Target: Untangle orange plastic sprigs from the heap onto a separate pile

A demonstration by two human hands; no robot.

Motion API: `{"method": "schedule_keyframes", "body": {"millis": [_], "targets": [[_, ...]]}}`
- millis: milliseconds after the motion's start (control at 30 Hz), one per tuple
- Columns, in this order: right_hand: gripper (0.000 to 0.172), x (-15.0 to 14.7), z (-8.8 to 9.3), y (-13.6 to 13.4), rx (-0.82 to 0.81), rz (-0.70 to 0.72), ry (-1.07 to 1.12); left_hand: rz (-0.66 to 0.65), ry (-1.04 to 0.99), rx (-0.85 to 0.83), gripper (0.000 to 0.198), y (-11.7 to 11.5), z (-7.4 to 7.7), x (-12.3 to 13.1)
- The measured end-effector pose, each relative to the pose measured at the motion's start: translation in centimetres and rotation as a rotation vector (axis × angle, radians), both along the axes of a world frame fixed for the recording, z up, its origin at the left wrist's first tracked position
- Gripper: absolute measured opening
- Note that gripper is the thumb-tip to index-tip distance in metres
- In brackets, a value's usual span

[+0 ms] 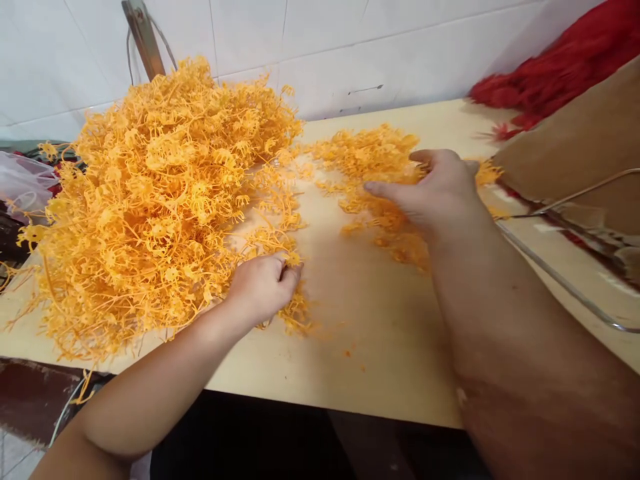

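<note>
A tall heap of orange plastic flower sprigs (165,180) covers the left of the table, with thin stems and small spiky heads tangled together. At the heap's right edge, my left hand (263,283) is closed, fingers curled in around a sprig; its fingertips are partly hidden. My right hand (440,190) reaches over a smaller, looser pile of the same orange sprigs (370,153). Its thumb and forefinger are spread apart, and the other fingers are mostly out of sight behind the hand. Some sprigs under it look blurred.
The pale tabletop (350,333) meets a white tiled wall (350,53). On the right stand a brown cardboard piece (575,133) and a bent metal rod (565,277). Red plastic foliage (560,73) lies behind. A whitish plastic bag (27,180) is at far left.
</note>
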State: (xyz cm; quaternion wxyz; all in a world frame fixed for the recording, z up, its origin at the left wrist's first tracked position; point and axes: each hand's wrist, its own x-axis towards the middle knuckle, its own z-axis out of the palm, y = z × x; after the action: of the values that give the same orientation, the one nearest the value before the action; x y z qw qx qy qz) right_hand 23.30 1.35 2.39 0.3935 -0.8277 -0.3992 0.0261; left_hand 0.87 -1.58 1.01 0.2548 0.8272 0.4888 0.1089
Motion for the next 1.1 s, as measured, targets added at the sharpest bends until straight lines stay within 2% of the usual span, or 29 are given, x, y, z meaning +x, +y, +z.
{"method": "schedule_keyframes", "body": {"millis": [67,100,167,233,300,367,433,500,633,767,867,967,1033,1100], "targets": [[0.075,-1.0,1.0,-0.7,-0.101,-0.109,-0.036,0.009,0.004,-0.001,0.042,0.0,0.0,0.0],[0.075,-1.5,1.5,-1.0,-0.084,-0.087,-0.057,0.014,0.008,-0.005,0.043,0.0,0.0,0.0],[0.054,-2.5,2.1,-1.4,0.029,0.078,-0.108,0.027,0.012,-0.009,0.044,0.0,0.0,-0.1],[0.03,-3.1,2.3,-1.8,0.133,0.218,-0.067,0.033,0.009,-0.007,0.044,0.1,-0.1,-0.1],[0.022,-3.7,2.3,-2.2,0.178,0.277,0.103,0.035,0.0,-0.003,0.044,0.1,-0.1,-0.1],[0.025,-4.5,2.6,-2.6,0.176,0.332,0.38,0.038,-0.009,-0.008,0.044,0.1,-0.1,-0.1],[0.028,-5.6,3.1,-3.2,0.118,0.454,0.663,0.047,-0.021,-0.016,0.043,0.1,-0.1,0.0],[0.027,-6.8,3.4,-3.6,0.005,0.571,0.817,0.053,-0.039,-0.03,0.042,0.1,-0.1,0.0],[0.019,-8.2,3.1,-3.9,-0.234,0.786,0.904,0.046,-0.064,-0.076,0.03,0.2,0.1,-0.1],[0.007,-7.8,2.3,-3.9,-0.288,0.929,0.944,0.036,-0.122,-0.13,0.027,0.2,0.3,-0.2],[0.022,-7.8,2.2,-4.2,-0.259,1.02,0.795,0.023,-0.132,-0.139,0.027,0.3,0.6,-0.1],[0.035,-8.7,2.1,-4.6,-0.206,1.003,0.417,0.015,-0.085,-0.157,0.017,0.5,0.5,-0.2],[0.029,-9.5,1.9,-4.7,-0.135,0.956,0.243,0.002,-0.12,-0.177,0.014,0.6,0.3,-0.3],[0.016,-9.8,1.6,-4.5,-0.064,0.928,0.158,-0.015,-0.207,-0.191,0.018,0.8,-0.1,-0.4]]}}
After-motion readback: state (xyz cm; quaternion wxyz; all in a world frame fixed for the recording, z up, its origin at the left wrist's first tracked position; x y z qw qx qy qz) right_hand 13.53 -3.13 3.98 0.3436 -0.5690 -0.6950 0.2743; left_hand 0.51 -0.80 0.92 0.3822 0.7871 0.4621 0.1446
